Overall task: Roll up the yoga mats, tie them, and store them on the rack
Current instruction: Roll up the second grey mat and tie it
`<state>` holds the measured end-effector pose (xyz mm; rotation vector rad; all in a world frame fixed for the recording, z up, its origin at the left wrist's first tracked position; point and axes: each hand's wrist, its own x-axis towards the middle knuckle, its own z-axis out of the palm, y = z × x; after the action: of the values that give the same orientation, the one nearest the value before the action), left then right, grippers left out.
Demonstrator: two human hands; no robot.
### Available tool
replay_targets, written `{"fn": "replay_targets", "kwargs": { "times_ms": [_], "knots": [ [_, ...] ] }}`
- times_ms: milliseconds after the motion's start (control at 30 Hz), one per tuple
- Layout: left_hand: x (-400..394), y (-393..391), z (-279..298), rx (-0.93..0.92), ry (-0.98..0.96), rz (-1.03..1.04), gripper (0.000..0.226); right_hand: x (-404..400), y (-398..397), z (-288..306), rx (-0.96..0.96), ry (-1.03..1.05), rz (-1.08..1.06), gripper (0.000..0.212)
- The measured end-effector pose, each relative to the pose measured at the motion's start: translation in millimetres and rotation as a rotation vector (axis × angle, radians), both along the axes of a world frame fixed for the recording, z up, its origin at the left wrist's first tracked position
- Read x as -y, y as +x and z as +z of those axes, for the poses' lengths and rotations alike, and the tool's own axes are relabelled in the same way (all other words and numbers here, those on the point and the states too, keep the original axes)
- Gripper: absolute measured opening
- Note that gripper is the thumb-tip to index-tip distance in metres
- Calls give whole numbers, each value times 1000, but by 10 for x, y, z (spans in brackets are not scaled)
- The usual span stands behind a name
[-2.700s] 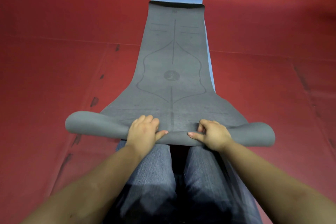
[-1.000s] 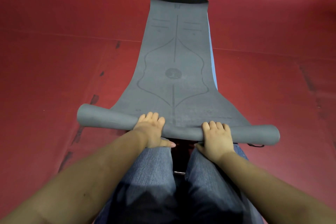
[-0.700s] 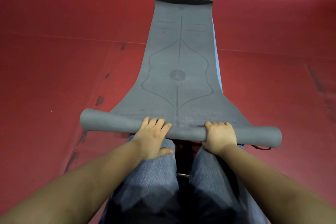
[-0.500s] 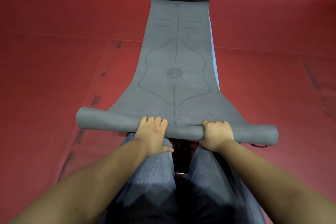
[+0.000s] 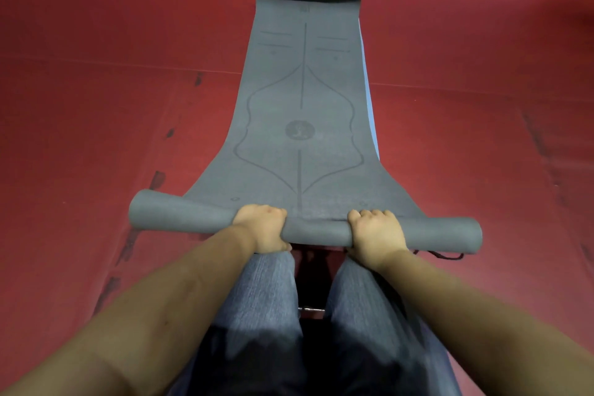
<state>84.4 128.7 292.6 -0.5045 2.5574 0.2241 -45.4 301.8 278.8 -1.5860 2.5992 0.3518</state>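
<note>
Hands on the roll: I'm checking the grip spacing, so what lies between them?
Between the left hand and right hand, the head view shows only bare grey roll.

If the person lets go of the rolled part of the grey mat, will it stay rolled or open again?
The grey rubber yoga mat looks soft and floppy, lying flat on the red floor. Its roll looks loose, and both the left hand and right hand grip it, so it would probably loosen somewhat. Being round, it might also roll.
</note>
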Motion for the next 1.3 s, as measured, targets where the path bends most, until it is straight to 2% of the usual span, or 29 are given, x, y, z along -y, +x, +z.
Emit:
{"fn": "replay_targets", "kwargs": {
  "times_ms": [100, 167, 233, 333, 533, 800, 900, 1033, 1200, 1300],
  "knots": [
    [-4, 24, 51, -23, -55, -15, 50, 75, -67, 160, 79, 161, 26, 35],
    [-5, 50, 108, -75, -115, -23, 50, 118, -72, 257, 71, 146, 18, 35],
    [4, 50, 211, -147, -183, -26, 49, 144, -84, 361, -20, 56, 34, 37],
    [14, 15, 465, -240, -274, -46, 47, 121, -109, 597, -118, -75, 28, 52],
    [-66, 77, 1086, -399, -417, -66, 44, 5, -43, 1154, -218, -304, 5, 54],
    [-569, 452, 1547, -547, -453, -49, 40, -539, 187, 1627, -404, -543, 155, 44],
    [-796, 598, 1609, -531, -456, -80, 36, -769, 287, 1662, -401, -569, 160, 39],
    [-905, 749, 1632, -520, -457, -118, 28, -917, 419, 1636, -436, -631, 193, 14],
    [-1010, 933, 1778, -554, -456, -112, 30, -1052, 617, 1732, -468, -669, 175, 13],
    [-1136, 1074, 1826, -568, -452, -100, 30, -1159, 733, 1791, -460, -661, 148, 32]
  ]
}}
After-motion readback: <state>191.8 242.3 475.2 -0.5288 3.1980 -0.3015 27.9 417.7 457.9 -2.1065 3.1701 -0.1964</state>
